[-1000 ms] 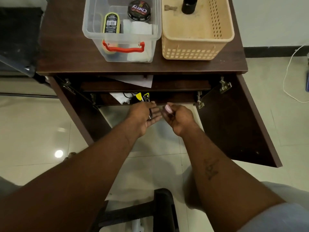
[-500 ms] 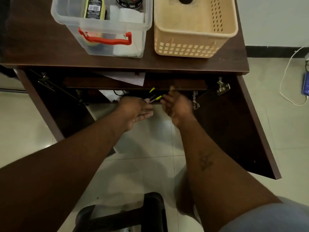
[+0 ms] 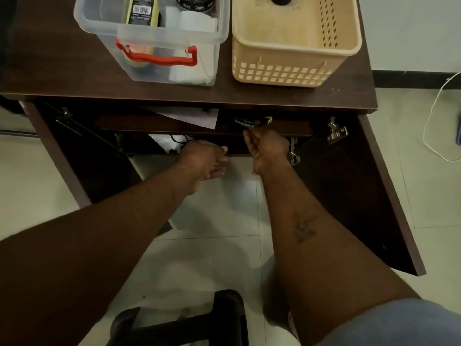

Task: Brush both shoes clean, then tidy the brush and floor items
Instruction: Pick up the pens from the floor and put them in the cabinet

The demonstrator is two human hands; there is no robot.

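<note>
No shoe or brush is in view. My right hand reaches under the dark wooden table to its inner shelf. Its curled fingertips rest on a metal tool with yellow and black handles, which lies on the shelf edge. My left hand hangs below the shelf, left of the right hand, fingers loosely bent with nothing in them. On the tabletop a clear box with a red handle holds a yellow polish bottle, a polish tin and white cloth.
A beige plastic basket stands right of the clear box. Both cabinet doors hang open; the right door juts toward me. White paper lies on the shelf. A black stool is near my knees, and a white cable runs along the floor at right.
The tool has passed from between my hands up onto the shelf, carried by my right hand. My left hand has let go, dropped lower and curled.
</note>
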